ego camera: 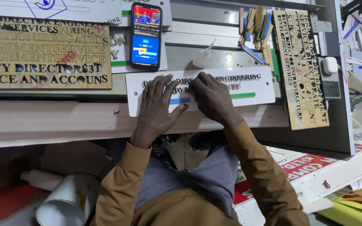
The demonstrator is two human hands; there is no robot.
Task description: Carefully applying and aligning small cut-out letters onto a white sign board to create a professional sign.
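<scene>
A person in a tan long-sleeved jacket leans over a grey metal counter [231, 37], both hands pressed onto a white rectangular sign plate with raised metallic lettering [260, 86]. The plate lies flat near the counter's front edge, a short green strip [243, 95] showing at its lower right and a short blue strip [180, 101] between the two hands. The left hand [158, 104] rests palm down on the plate with its fingers spread and released, grasping nothing, the thumb lying just under the blue strip. The right hand [212, 98] has its fingers curled down, the tips pressing on the lettering beside the left hand's; whether they pinch a letter cannot be told.

Behind the plate stands a black smartphone with a lit screen [146, 35], and just right of it lies a small white glue bottle with a pointed nozzle [202, 57]. A brown board with cut-out lettering [42, 52] fills the counter's left side; a narrower one [302, 67] lies at the right, beside a heap of coloured offcut strips [256, 27]. A white roll [68, 201] lies on the floor lower left.
</scene>
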